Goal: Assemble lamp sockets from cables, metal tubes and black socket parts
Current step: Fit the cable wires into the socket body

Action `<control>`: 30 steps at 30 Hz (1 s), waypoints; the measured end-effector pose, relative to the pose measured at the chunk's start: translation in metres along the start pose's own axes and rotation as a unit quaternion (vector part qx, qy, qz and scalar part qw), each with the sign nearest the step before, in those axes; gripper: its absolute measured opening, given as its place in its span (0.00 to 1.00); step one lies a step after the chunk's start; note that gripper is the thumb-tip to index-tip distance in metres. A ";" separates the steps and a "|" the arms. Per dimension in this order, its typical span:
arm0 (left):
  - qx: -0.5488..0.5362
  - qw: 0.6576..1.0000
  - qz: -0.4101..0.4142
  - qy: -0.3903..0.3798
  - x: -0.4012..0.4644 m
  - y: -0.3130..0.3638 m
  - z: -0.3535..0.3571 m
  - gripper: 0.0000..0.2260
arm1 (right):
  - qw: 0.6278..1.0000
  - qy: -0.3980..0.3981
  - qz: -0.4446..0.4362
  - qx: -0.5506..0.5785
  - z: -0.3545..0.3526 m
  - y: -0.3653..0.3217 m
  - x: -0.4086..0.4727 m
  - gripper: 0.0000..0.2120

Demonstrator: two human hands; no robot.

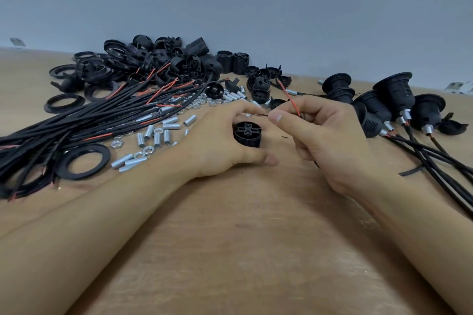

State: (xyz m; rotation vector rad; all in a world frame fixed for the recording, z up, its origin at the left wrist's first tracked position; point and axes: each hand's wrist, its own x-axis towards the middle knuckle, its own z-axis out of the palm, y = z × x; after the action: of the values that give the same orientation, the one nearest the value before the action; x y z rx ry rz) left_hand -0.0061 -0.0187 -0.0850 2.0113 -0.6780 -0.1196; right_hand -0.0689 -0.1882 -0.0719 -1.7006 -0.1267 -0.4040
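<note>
While left hand (217,143) grips socket body (247,134), right hand (325,133) pinches red wire (290,97) above.

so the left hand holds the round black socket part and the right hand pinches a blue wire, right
Not quite: the head view shows the wire in the right hand is red, not blue. The left hand does hold the round black socket part.

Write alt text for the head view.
A left hand grips a black socket part on a wooden table while the right hand pinches a red wire. Cables and metal tubes lie left, assembled sockets right.
</note>
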 end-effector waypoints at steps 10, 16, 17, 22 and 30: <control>0.045 0.982 0.156 0.094 -0.003 -0.002 -0.003 0.12 | 0.996 -0.009 -0.061 -0.071 0.003 -0.006 -0.007 0.08; 0.070 0.983 0.169 0.022 0.000 -0.005 0.000 0.11 | 0.991 -0.020 -0.072 -0.109 0.004 -0.009 -0.011 0.09; 0.072 0.982 0.173 0.016 0.001 -0.006 0.000 0.10 | 0.990 -0.019 -0.076 -0.114 0.004 -0.008 -0.011 0.09; 0.055 0.984 0.169 0.017 0.000 -0.008 0.001 0.09 | 0.983 -0.009 -0.093 -0.156 0.003 -0.005 -0.009 0.08; 0.068 0.984 0.167 0.013 -0.001 -0.005 0.001 0.09 | 0.973 -0.024 -0.120 -0.195 0.004 -0.004 -0.010 0.10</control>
State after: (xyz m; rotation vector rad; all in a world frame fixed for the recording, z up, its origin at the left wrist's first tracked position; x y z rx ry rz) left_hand -0.0049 -0.0172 -0.0901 1.9933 -1.0191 0.1546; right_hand -0.0784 -0.1826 -0.0719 -2.0919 -0.3083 -0.5973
